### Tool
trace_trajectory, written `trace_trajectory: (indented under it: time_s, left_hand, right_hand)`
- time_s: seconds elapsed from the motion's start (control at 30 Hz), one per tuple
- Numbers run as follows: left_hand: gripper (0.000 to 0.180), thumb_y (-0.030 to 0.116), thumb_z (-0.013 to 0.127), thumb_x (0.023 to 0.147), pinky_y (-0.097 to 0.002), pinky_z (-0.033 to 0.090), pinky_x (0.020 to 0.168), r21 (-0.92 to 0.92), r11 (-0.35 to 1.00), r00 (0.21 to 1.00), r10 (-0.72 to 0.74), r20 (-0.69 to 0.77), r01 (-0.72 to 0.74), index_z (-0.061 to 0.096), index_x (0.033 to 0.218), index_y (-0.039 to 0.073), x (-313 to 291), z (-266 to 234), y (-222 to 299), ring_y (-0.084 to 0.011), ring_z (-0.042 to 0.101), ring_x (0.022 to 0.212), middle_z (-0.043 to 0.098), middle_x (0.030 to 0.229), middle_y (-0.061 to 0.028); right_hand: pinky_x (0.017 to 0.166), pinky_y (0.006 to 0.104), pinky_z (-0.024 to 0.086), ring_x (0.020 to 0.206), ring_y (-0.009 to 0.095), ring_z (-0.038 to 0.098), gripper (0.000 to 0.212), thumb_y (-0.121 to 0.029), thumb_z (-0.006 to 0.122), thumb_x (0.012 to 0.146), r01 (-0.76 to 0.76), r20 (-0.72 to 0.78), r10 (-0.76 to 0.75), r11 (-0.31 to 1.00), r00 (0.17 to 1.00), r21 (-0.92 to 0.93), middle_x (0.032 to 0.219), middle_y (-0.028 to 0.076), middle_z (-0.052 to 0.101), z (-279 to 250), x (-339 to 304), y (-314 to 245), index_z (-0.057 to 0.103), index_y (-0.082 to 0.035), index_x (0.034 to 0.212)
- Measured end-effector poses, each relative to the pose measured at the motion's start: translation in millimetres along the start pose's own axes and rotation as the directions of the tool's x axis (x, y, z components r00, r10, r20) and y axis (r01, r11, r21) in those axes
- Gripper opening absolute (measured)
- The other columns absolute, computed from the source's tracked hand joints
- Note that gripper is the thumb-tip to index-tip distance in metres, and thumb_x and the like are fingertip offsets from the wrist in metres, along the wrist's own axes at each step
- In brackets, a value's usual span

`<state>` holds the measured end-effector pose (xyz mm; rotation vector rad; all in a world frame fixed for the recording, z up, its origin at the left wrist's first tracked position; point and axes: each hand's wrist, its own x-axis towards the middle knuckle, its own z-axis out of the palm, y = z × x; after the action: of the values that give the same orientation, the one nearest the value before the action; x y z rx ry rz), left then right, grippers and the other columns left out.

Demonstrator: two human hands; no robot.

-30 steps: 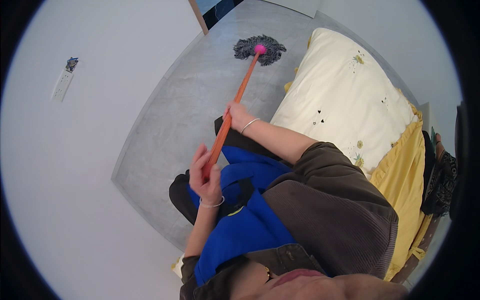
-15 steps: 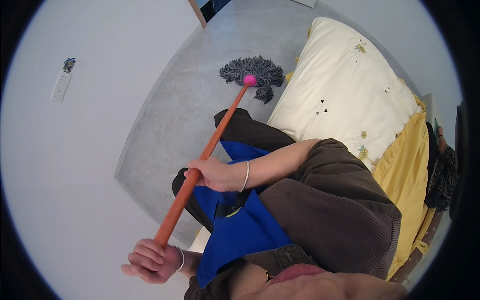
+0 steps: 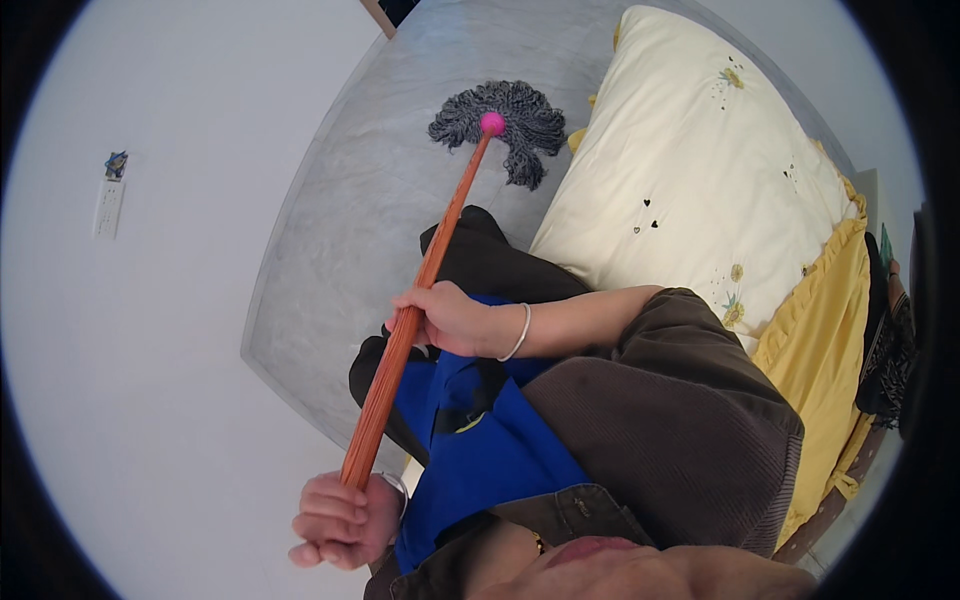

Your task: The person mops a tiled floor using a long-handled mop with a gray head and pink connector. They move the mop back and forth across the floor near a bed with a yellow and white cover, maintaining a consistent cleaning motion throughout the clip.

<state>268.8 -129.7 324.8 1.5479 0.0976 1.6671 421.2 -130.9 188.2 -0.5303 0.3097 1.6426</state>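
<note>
A mop with a reddish-brown wooden handle (image 3: 398, 335) slants from lower left up to its head. Its dark grey yarn head (image 3: 535, 118), joined by a pink knob (image 3: 492, 124), lies spread on the grey floor, with one tuft trailing toward me. My left hand (image 3: 345, 520) is closed round the handle's near end. Farther along, my right hand (image 3: 450, 318) grips the middle of the handle, with a light bracelet at the wrist. Both hands show bent fingers; parts of the right fingers are hidden behind the handle.
Right of the mop head is a bed with cream bedding (image 3: 690, 170) and a yellow ruffled edge (image 3: 815, 330). A white wall (image 3: 180, 350) with a power strip (image 3: 108, 208) runs along the left. A brown frame edge (image 3: 378, 18) stands at the far end of the floor (image 3: 310, 290).
My left hand and the handle's near end have swung to the right, so the handle stands steeper. The mop head sits farther up in view, but the bed and wall have shifted too.
</note>
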Motion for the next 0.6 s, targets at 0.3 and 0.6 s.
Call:
trace_trajectory:
  time_s: [0.3, 0.6]
  left_hand:
    - [0.016, 0.015, 0.038, 0.085, -0.0306, 0.046, 0.055, 0.081, 0.961, 0.951, -0.275, 0.139, 0.265, 0.047, 0.081, 0.002, -55.1, 9.6, -119.1, -0.0178, 0.047, 0.052, 0.046, 0.058, -0.007]
    - [0.03, 0.003, 0.045, 0.085, -0.0299, 0.046, 0.079, 0.533, 0.532, 0.408, -0.847, 0.341, 0.658, 0.047, 0.114, 0.002, -158.9, 29.2, -233.2, -0.0236, 0.058, 0.087, 0.051, 0.109, -0.0153]
  right_hand:
    - [0.057, 0.034, 0.049, 0.062, 0.02, 0.057, 0.01, -0.01, 0.054, 0.077, 0.286, -0.175, -0.283, 0.958, 0.943, -0.009, 0.066, 0.009, 0.055, -74.8, 95.2, -76.9, 0.051, -0.003, 0.071]
    - [0.047, 0.0321, 0.046, 0.051, 0.021, 0.051, 0.007, -0.007, 0.054, 0.075, 0.344, -0.548, -0.363, 0.928, 0.754, -0.143, 0.06, 0.009, 0.051, -179.3, 168.0, -163.6, 0.049, -0.002, 0.075]
